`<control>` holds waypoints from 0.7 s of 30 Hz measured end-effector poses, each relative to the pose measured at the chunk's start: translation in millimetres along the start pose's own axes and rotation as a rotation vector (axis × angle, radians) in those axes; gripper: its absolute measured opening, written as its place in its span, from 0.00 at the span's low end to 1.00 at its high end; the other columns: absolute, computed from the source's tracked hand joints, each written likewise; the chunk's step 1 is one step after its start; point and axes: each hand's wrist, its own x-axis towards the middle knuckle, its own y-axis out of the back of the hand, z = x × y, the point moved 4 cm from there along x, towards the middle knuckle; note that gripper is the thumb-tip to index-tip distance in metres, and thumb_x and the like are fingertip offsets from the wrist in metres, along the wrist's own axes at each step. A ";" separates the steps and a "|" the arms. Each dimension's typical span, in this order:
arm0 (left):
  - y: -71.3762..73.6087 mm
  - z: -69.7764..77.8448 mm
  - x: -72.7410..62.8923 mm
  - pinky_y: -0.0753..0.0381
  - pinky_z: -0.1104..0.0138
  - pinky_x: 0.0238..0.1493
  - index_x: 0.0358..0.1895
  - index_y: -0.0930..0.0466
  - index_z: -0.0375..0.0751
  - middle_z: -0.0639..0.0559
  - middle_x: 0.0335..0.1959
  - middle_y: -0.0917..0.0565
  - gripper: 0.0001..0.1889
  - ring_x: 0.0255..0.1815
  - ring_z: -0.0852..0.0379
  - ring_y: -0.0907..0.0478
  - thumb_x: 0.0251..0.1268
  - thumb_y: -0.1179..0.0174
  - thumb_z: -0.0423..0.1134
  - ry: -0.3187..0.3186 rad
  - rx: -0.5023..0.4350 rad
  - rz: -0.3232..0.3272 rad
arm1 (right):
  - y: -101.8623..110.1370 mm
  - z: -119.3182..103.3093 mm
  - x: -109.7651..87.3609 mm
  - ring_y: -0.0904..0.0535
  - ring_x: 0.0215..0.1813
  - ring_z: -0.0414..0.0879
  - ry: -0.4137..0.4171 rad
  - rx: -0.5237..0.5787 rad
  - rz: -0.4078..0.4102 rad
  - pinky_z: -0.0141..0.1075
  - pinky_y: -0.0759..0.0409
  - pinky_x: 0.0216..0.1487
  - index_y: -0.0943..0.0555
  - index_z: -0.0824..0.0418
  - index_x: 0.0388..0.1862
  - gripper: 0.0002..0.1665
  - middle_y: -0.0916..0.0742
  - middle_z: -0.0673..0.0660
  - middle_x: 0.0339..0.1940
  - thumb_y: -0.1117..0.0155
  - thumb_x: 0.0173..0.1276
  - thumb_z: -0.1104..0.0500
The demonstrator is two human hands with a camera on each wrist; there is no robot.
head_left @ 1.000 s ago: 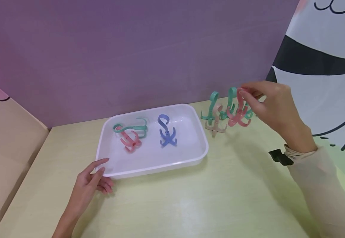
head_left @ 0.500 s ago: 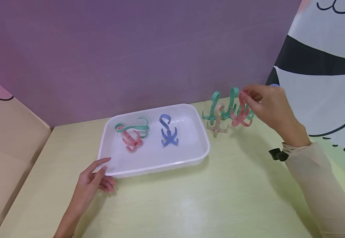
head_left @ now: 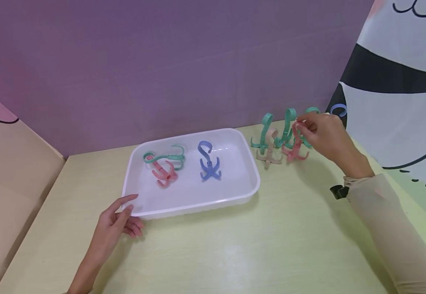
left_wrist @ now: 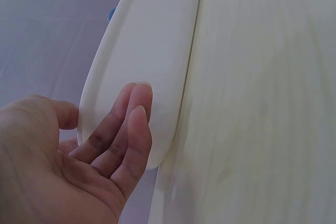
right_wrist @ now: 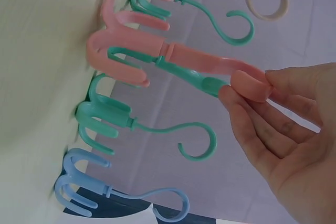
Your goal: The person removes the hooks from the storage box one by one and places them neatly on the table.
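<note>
My right hand (head_left: 325, 134) pinches the curled top of a pink four-pronged hanging hook (head_left: 294, 149). In the right wrist view this pink hook (right_wrist: 134, 40) has its prongs at the table surface, close to a standing green hook (right_wrist: 107, 119). A beige hook (head_left: 269, 154) and a green hook (head_left: 263, 130) stand to its left. My left hand (head_left: 112, 226) holds the near left corner of a white tray (head_left: 194, 208), thumb at the rim and several fingers outside the wall. In the tray are a blue hook (head_left: 210, 165), a pink hook (head_left: 165, 173) and a green hook (head_left: 169, 157).
A blue hook (right_wrist: 86, 182) stands at the far end of the row in the right wrist view. Behind the table (head_left: 227, 253) rises a purple wall (head_left: 161, 73). A panel with a printed figure (head_left: 396, 118) borders the right side.
My right hand has lowered the pink hook to the table among the standing hooks. A green hook's top and a blue hook's top now show behind the hand. My left hand stays at the tray.
</note>
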 end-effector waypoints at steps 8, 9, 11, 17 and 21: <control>-1.4 1.9 0.1 0.15 0.58 0.22 0.67 0.35 0.26 0.35 0.25 0.15 0.20 0.20 0.47 0.16 0.82 0.54 0.36 -0.029 -0.012 -0.023 | -3.9 0.1 -1.2 0.13 0.39 0.60 -0.006 0.019 -0.038 0.56 0.16 0.41 0.18 0.69 0.49 0.12 0.12 0.65 0.37 0.36 0.71 0.62; -1.4 2.0 0.1 0.15 0.58 0.22 0.67 0.35 0.26 0.35 0.25 0.15 0.20 0.20 0.47 0.16 0.82 0.54 0.36 -0.028 -0.013 -0.022 | -3.9 0.4 -1.3 0.13 0.39 0.60 -0.009 0.016 -0.040 0.56 0.16 0.41 0.18 0.69 0.49 0.12 0.12 0.65 0.37 0.36 0.71 0.62; -1.3 2.2 0.1 0.15 0.58 0.22 0.67 0.36 0.26 0.34 0.25 0.15 0.20 0.20 0.47 0.16 0.82 0.54 0.36 -0.028 -0.012 -0.021 | -3.3 0.1 -1.7 0.13 0.39 0.60 -0.010 0.010 -0.045 0.55 0.16 0.40 0.18 0.69 0.50 0.13 0.12 0.65 0.37 0.36 0.72 0.62; -0.7 1.1 0.0 0.14 0.58 0.23 0.67 0.35 0.27 0.35 0.25 0.15 0.20 0.20 0.46 0.16 0.82 0.54 0.37 -0.008 -0.001 -0.012 | 1.2 -1.7 -1.8 0.13 0.40 0.60 -0.014 -0.001 -0.031 0.55 0.17 0.41 0.18 0.70 0.51 0.14 0.12 0.66 0.39 0.38 0.72 0.62; -0.5 1.7 0.2 0.14 0.58 0.23 0.67 0.35 0.27 0.34 0.26 0.15 0.20 0.20 0.46 0.16 0.82 0.55 0.36 -0.033 -0.007 -0.031 | 4.5 -3.5 -1.6 0.16 0.44 0.61 -0.036 0.011 -0.019 0.56 0.19 0.44 0.18 0.69 0.52 0.14 0.12 0.66 0.43 0.41 0.74 0.61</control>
